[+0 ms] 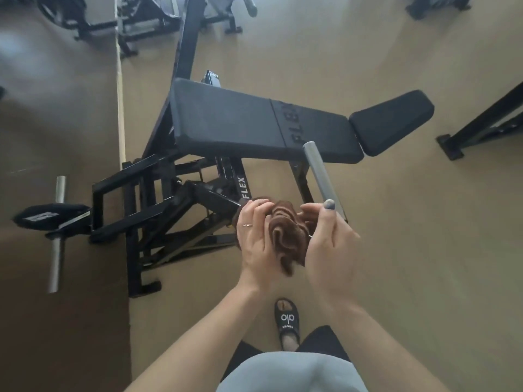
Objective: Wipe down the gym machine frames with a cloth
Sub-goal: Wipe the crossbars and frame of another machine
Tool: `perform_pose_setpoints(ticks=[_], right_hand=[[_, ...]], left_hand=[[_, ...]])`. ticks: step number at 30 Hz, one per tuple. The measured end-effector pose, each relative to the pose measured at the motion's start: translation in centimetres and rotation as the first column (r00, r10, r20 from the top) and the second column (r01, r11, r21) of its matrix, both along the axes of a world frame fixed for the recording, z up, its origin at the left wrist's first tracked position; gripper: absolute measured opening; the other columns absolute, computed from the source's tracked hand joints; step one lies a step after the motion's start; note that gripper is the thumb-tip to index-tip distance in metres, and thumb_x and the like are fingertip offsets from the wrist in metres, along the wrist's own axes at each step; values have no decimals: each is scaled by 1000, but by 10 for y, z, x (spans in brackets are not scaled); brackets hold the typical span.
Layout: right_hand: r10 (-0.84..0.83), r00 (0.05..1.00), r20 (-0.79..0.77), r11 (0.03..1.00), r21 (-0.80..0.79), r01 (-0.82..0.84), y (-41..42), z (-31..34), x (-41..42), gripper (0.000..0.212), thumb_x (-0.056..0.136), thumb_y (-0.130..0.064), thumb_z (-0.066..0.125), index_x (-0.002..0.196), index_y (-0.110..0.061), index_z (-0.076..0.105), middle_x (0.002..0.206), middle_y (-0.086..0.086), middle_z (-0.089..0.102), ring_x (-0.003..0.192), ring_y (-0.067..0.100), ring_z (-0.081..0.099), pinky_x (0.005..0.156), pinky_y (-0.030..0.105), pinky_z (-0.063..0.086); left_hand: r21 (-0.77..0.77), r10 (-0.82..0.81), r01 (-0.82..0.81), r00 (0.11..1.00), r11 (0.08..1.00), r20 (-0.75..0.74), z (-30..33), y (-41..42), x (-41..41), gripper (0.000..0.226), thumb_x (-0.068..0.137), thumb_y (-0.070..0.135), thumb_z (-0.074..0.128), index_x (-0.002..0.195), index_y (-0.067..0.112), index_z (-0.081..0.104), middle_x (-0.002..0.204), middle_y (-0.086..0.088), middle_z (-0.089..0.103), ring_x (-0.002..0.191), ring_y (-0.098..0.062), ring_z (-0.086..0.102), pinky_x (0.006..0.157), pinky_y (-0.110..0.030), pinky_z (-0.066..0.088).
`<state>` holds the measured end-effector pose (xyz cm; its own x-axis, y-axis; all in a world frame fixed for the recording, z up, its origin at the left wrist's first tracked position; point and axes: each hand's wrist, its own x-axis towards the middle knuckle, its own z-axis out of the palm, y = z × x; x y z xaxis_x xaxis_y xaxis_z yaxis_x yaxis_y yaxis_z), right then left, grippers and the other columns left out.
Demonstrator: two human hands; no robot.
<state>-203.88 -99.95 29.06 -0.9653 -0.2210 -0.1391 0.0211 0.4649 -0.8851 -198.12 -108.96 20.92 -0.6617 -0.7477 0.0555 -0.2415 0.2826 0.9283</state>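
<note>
Both hands bunch the cloth just short of the FLEX bench.

We've got the brown cloth [285, 236] crumpled at centre frame, the left hand [256, 239] gripping it from nine o'clock with fingers curled over the folds, the right hand [328, 244] clasping it from three o'clock, thumb up. At twelve o'clock sits the black bench [254, 128], its pad stamped "FLEX", only partly readable from here. White "FLEX" lettering runs along the black frame [158, 199] at eleven o'clock, just beside the cloth. A grey bar [319, 174] slants at one o'clock, its end behind our right thumb. At six o'clock, a black slide [287, 318] on the floor reads "alo".
</note>
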Motion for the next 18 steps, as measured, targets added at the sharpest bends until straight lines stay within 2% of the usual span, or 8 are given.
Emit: perform_pose_setpoints(ticks=[2,3,5,7,10,13,15,18], right_hand=[[-20,1000,-6,1000,14,20,-1,-4,-1,67,99,-63,15,96,-36,76,86,-16,74,86,8,69,82,40,57],[-22,1000,-10,1000,17,22,-2,-6,-1,66,99,-62,16,94,-36,76,84,-16,74,85,9,69,82,41,57],[-25,999,-26,1000,2,25,-2,-7,0,64,100,-60,17,92,-35,75,80,-19,73,83,9,69,79,41,57],[-35,999,-30,999,-25,34,-4,-6,0,63,99,-58,17,90,-34,75,78,-19,73,79,7,69,75,40,57],[-39,999,-18,998,-52,38,-3,-7,1,61,99,-56,18,89,-34,74,78,-19,73,79,6,69,73,39,57],[-28,999,-31,998,-56,27,-1,-9,1,64,99,-57,17,91,-32,75,80,-15,73,79,6,68,71,35,56],[-30,998,-53,998,-61,26,0,-10,1,65,99,-57,16,93,-29,75,82,-11,73,79,7,67,67,28,52],[-22,998,-64,999,-48,19,3,-10,1,58,100,-53,19,99,-27,72,87,-11,69,82,5,64,65,8,44]], left_hand=[[-73,-6,7,1000,997,9,-22,-9,-1,38,98,-2,61,124,25,55,137,15,43,135,-30,41,114,-56,34],[-69,-4,6,1000,998,30,-30,-15,-2,46,95,-7,64,126,25,54,138,16,43,135,-31,41,113,-57,34],[-56,-1,5,998,998,64,-41,-27,0,45,96,-7,64,126,25,55,139,13,44,135,-30,41,113,-57,35],[-54,4,0,997,999,75,-50,-45,2,31,100,6,60,125,23,57,136,11,45,132,-28,43,110,-57,38],[105,49,-63,990,992,133,-41,-63,-3,17,100,33,53,116,31,59,126,24,45,125,-27,47,107,-58,43],[148,75,-109,973,983,217,-8,-53,-9,30,98,53,43,111,36,65,135,8,43,129,-21,43,110,-55,42],[259,-9,-60,966,964,259,29,-32,-11,31,96,61,38,108,51,66,147,8,32,136,-13,35,114,-48,40],[428,-59,-59,965,902,257,72,4,-16,16,96,60,47,91,72,55,154,-1,28,137,-21,38,109,-45,44]])
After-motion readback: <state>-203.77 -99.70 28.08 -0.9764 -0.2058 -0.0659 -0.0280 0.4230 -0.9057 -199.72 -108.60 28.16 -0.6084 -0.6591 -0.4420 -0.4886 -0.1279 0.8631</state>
